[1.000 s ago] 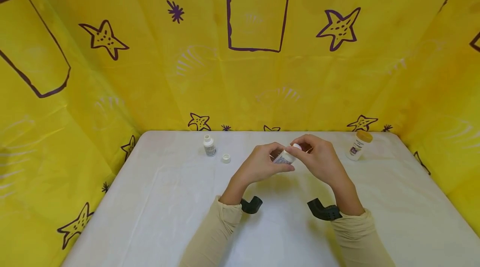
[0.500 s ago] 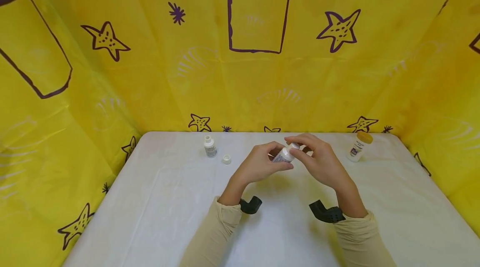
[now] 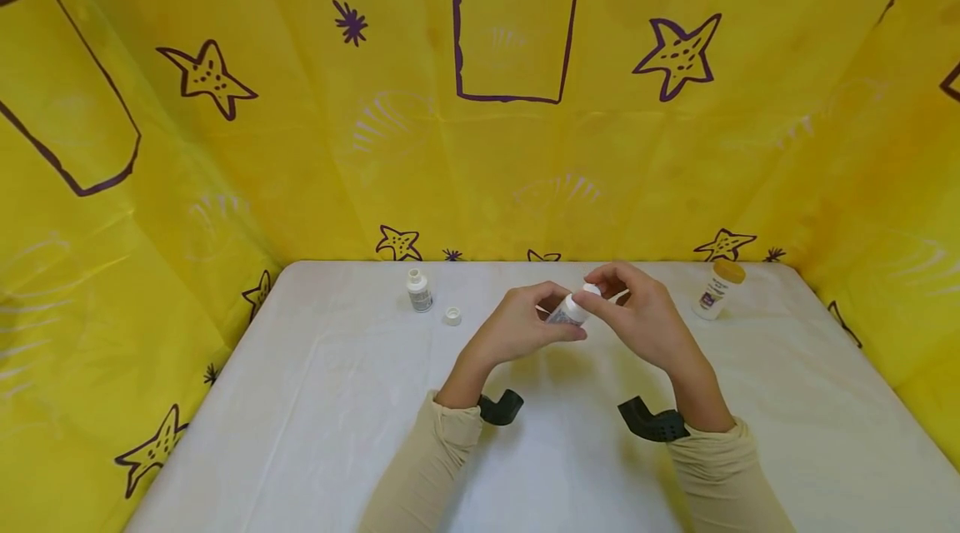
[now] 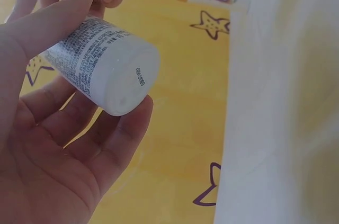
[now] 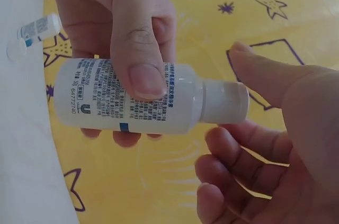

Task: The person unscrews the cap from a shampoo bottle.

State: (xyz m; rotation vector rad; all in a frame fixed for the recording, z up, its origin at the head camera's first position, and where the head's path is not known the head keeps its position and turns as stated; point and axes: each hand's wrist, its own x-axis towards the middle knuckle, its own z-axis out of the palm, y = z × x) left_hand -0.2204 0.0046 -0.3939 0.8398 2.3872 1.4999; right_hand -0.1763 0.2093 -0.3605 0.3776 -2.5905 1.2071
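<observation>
A small white bottle (image 5: 180, 107) with dense printed text and a white screw cap (image 5: 225, 101) is held tilted above the table. My left hand (image 3: 521, 323) grips its body, thumb on one side and fingers on the other. In the left wrist view the bottle's base (image 4: 130, 78) faces the camera. My right hand (image 3: 641, 316) is around the cap end. In the right wrist view its thumb (image 5: 259, 75) stands apart from the cap, while an index finger lies close beneath it; whether that finger touches is unclear. The cap sits on the bottle's neck.
An uncapped white bottle (image 3: 419, 291) stands at the back left, with a loose white cap (image 3: 452, 316) beside it. At the back right is a white container with an orange lid (image 3: 718, 290). Yellow patterned cloth (image 3: 510, 183) walls the white table (image 3: 337, 416).
My right fingers, closed around the cap half a second ago, have spread away from it, showing more of the cap. The left hand keeps hold of the bottle in the same place.
</observation>
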